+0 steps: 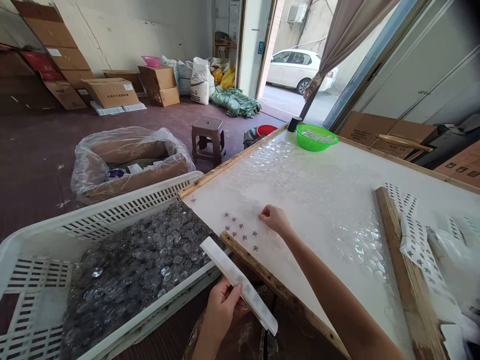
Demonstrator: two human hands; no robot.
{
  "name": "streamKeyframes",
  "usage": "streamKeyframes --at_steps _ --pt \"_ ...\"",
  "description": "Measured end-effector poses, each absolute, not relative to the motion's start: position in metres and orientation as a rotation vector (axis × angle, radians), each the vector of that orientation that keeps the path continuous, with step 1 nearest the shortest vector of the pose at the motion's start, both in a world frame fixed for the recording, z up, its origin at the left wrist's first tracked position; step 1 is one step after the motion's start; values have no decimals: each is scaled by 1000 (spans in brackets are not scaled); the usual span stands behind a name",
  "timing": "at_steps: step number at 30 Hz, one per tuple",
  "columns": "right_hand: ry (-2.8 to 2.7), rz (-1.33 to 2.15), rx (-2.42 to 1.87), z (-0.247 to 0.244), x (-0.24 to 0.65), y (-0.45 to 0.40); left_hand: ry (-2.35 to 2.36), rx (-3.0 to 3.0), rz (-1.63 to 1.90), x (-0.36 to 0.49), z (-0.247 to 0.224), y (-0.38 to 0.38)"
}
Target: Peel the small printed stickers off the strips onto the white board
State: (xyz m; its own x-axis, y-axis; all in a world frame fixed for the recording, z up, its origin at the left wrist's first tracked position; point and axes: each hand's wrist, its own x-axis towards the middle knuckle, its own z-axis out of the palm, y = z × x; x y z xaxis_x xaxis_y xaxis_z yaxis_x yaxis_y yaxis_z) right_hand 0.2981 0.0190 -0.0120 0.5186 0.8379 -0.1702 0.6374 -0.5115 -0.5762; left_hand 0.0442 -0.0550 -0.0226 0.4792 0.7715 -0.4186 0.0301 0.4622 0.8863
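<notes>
Below the desk (337,210) edge, left hand (221,307) fingers grip a white strip (240,282), long axis running from lower right up toward the crate (45,240). Right hand (275,219) fingers pinched closed on the desk beside small stickers (240,232). Crate holds clear discs (142,260); green bowl (317,137) holds more.
</notes>
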Motion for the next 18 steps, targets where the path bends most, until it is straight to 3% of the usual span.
streamKeyframes --at_steps 18 --pt "-1353 465 -2347 -3 281 0 901 1073 490 42 -16 -58"
